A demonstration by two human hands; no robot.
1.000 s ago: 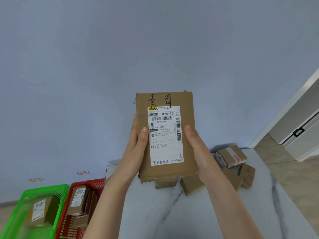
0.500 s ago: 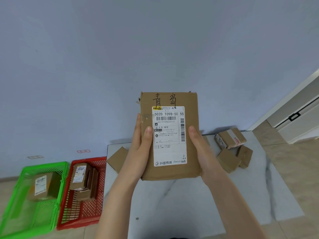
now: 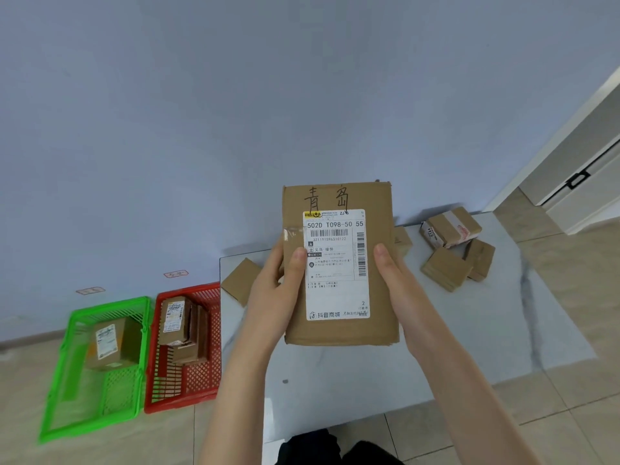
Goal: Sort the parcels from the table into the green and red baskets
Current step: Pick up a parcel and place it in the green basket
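I hold a flat brown cardboard parcel (image 3: 339,263) upright above the table, its white shipping label and handwritten characters facing me. My left hand (image 3: 278,290) grips its left edge with the thumb on the label. My right hand (image 3: 399,283) grips its right edge, thumb on the front. On the floor at the left stand the green basket (image 3: 84,397), holding one labelled box, and the red basket (image 3: 161,391), holding several boxes.
The white marble table (image 3: 369,380) carries a flat brown parcel (image 3: 240,280) at its back left corner and several small boxes (image 3: 449,250) at the back right. A blue wall rises behind. A white door frame (image 3: 570,156) is at the right. Tiled floor surrounds the table.
The view has pulled back and tilted down, showing more of the table, baskets and floor. Both hands keep the same grip on the parcel, which stays upright facing me.
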